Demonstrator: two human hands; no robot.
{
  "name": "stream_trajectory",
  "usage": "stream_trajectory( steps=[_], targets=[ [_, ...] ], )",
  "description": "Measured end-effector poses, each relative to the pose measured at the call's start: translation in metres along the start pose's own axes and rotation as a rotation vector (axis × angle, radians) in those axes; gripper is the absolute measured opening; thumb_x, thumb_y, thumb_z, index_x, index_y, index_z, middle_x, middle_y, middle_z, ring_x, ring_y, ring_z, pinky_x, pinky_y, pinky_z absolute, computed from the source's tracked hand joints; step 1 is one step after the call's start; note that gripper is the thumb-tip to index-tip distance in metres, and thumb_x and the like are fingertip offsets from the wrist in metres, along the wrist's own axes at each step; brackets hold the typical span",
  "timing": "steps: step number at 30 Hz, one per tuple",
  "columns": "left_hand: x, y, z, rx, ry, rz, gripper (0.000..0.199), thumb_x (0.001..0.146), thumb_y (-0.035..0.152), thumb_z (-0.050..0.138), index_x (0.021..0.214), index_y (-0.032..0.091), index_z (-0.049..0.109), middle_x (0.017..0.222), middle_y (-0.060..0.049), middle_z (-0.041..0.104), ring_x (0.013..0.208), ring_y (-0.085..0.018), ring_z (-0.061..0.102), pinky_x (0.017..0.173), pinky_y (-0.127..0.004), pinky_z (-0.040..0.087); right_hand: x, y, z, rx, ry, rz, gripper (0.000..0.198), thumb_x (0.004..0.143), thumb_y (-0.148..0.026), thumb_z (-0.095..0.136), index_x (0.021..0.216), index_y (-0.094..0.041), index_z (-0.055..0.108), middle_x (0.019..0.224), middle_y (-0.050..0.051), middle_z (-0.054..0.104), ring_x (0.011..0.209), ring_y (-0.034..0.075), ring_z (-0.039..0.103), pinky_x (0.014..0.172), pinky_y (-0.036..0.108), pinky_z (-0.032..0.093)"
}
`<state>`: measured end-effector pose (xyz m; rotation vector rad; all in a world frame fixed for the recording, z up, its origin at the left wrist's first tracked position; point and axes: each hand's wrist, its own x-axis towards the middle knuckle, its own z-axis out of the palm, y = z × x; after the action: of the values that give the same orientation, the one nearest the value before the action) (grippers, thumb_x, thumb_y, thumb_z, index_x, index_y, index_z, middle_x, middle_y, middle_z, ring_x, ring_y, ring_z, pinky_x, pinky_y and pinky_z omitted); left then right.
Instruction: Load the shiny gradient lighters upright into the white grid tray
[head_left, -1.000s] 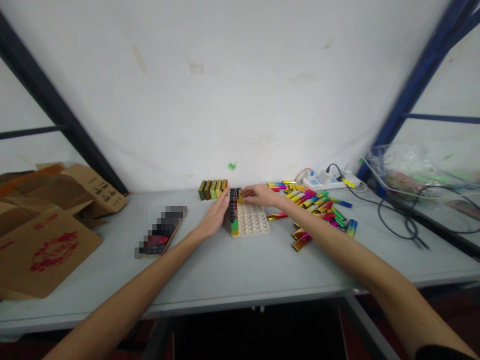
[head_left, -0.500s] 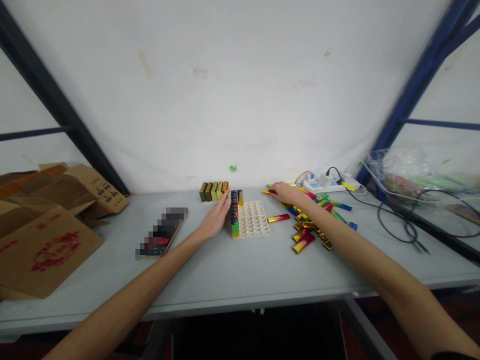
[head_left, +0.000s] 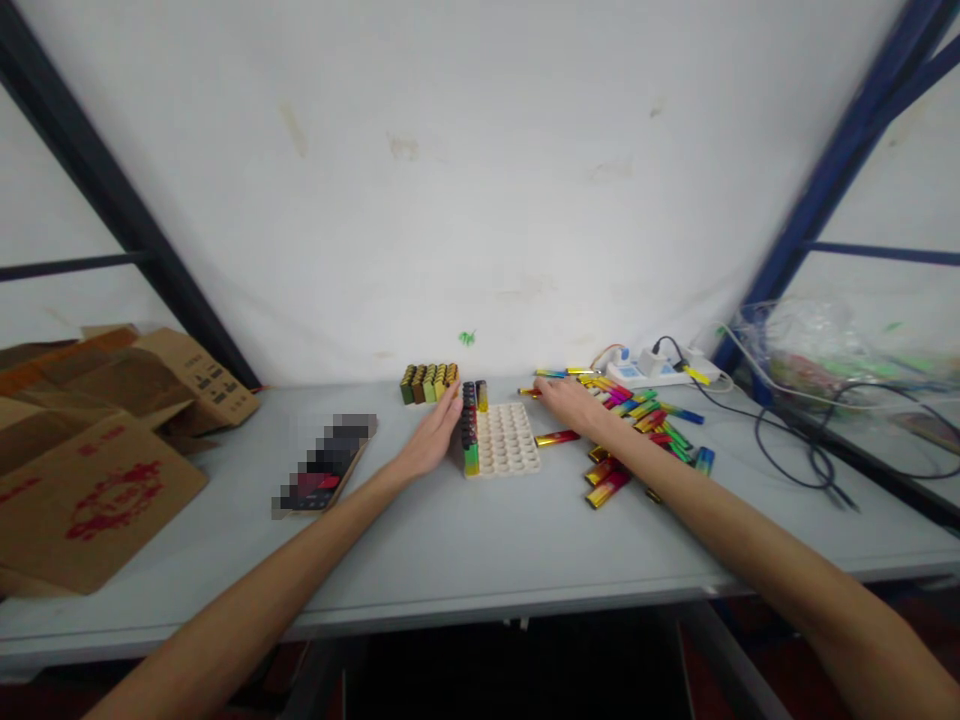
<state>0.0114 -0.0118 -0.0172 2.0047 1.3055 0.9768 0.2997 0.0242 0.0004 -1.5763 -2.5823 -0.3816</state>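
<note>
A white tray with rows of holes (head_left: 514, 440) lies on the table, with several lighters (head_left: 470, 440) standing upright along its left side. My left hand (head_left: 433, 435) rests against that left side, fingers stretched out and holding nothing. Beyond the tray's far right corner, my right hand (head_left: 562, 398) pinches a gold-and-red lighter (head_left: 528, 392), whose end sticks out to the left of the fingers. A red-and-yellow lighter (head_left: 556, 438) lies by the tray's right edge. Loose shiny lighters (head_left: 609, 488) in many colours are heaped under and beside my right forearm.
A block of upright lighters (head_left: 429, 385) stands near the wall. A phone (head_left: 326, 470), partly pixelated, lies at left, beside cardboard boxes (head_left: 112, 490). At right are a power strip (head_left: 649, 372), black cables (head_left: 814, 465) and a clear plastic bag (head_left: 814, 345).
My right hand has shifted slightly toward me and the tray, carrying the lighter with it and uncovering more of the heap. My left hand stays in place.
</note>
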Motion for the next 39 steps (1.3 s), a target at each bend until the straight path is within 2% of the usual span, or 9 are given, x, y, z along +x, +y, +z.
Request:
stream_trajectory(
  steps=[4, 7, 11, 15, 21, 24, 29, 32, 39],
  targets=[
    [0.0, 0.0, 0.0, 0.006, 0.002, -0.004, 0.082, 0.099, 0.071, 0.022, 0.161, 0.018, 0.027, 0.169, -0.006, 0.026, 0.157, -0.022, 0.022, 0.131, -0.041, 0.011, -0.004, 0.008, -0.016, 0.206, 0.15, 0.109, 0.026, 0.107, -0.019, 0.036, 0.129, -0.013, 0.048, 0.093, 0.012, 0.074, 0.081, 0.023, 0.068, 0.073, 0.03, 0.046],
    [0.0, 0.0, 0.0, -0.016, -0.002, -0.003, 0.083, 0.099, 0.071, 0.022, 0.161, 0.017, 0.027, 0.169, -0.007, 0.024, 0.158, -0.022, 0.02, 0.131, -0.041, 0.01, -0.007, 0.009, -0.02, 0.296, 0.233, 0.041, 0.025, 0.106, -0.023, 0.039, 0.123, -0.014, 0.056, 0.104, 0.013, 0.072, 0.09, 0.022, 0.067, 0.082, 0.03, 0.046],
    [0.0, 0.001, -0.001, -0.024, -0.004, 0.001, 0.082, 0.099, 0.072, 0.022, 0.161, 0.019, 0.027, 0.17, -0.007, 0.024, 0.158, -0.022, 0.019, 0.131, -0.042, 0.009, -0.006, -0.002, -0.009, 0.239, 0.111, -0.108, 0.029, 0.105, -0.035, 0.049, 0.11, -0.013, 0.068, 0.109, 0.015, 0.068, 0.097, 0.023, 0.064, 0.091, 0.031, 0.047],
    [0.001, -0.002, -0.001, -0.019, -0.003, 0.009, 0.084, 0.098, 0.073, 0.022, 0.161, 0.018, 0.03, 0.168, -0.007, 0.027, 0.157, -0.022, 0.023, 0.131, -0.041, 0.011, -0.004, -0.005, 0.002, 0.195, -0.015, -0.065, 0.026, 0.103, -0.025, 0.049, 0.112, -0.01, 0.07, 0.104, 0.015, 0.068, 0.093, 0.022, 0.065, 0.088, 0.031, 0.048],
    [0.001, -0.002, 0.0, -0.012, -0.008, 0.025, 0.085, 0.098, 0.074, 0.021, 0.16, 0.016, 0.033, 0.168, -0.007, 0.029, 0.156, -0.022, 0.025, 0.131, -0.039, 0.011, -0.001, 0.002, 0.004, 0.266, 0.187, 0.018, 0.033, 0.104, -0.022, 0.046, 0.126, -0.008, 0.064, 0.114, 0.017, 0.066, 0.099, 0.023, 0.064, 0.093, 0.032, 0.048],
    [0.0, 0.0, -0.001, -0.002, -0.008, 0.042, 0.082, 0.1, 0.071, 0.021, 0.161, 0.017, 0.029, 0.169, -0.006, 0.026, 0.157, -0.021, 0.022, 0.131, -0.039, 0.01, 0.003, -0.001, 0.01, 0.246, 0.149, -0.129, 0.038, 0.103, -0.015, 0.044, 0.136, -0.013, 0.062, 0.12, 0.017, 0.065, 0.11, 0.023, 0.061, 0.1, 0.034, 0.045],
    [-0.002, 0.007, -0.004, 0.028, -0.029, 0.082, 0.08, 0.1, 0.07, 0.02, 0.159, 0.019, 0.034, 0.167, -0.005, 0.031, 0.156, -0.022, 0.025, 0.131, -0.04, 0.012, 0.003, -0.004, 0.017, 0.219, 0.072, -0.218, 0.033, 0.103, -0.021, 0.048, 0.124, -0.012, 0.071, 0.112, 0.018, 0.069, 0.104, 0.024, 0.063, 0.101, 0.037, 0.043],
    [-0.002, 0.009, -0.006, 0.04, -0.04, 0.091, 0.08, 0.1, 0.071, 0.021, 0.158, 0.018, 0.036, 0.166, -0.005, 0.034, 0.156, -0.023, 0.027, 0.131, -0.04, 0.013, 0.002, -0.004, 0.015, 0.189, 0.055, -0.163, 0.032, 0.104, -0.025, 0.047, 0.119, -0.013, 0.072, 0.105, 0.016, 0.07, 0.1, 0.024, 0.065, 0.096, 0.034, 0.045],
    [-0.001, 0.006, -0.009, 0.051, -0.05, 0.11, 0.079, 0.1, 0.07, 0.022, 0.158, 0.019, 0.036, 0.166, -0.005, 0.034, 0.155, -0.022, 0.028, 0.131, -0.04, 0.013, 0.002, -0.003, 0.01, 0.242, 0.068, 0.01, 0.033, 0.097, -0.004, 0.044, 0.117, -0.015, 0.067, 0.11, 0.014, 0.067, 0.097, 0.021, 0.065, 0.088, 0.029, 0.046]
  ],
)
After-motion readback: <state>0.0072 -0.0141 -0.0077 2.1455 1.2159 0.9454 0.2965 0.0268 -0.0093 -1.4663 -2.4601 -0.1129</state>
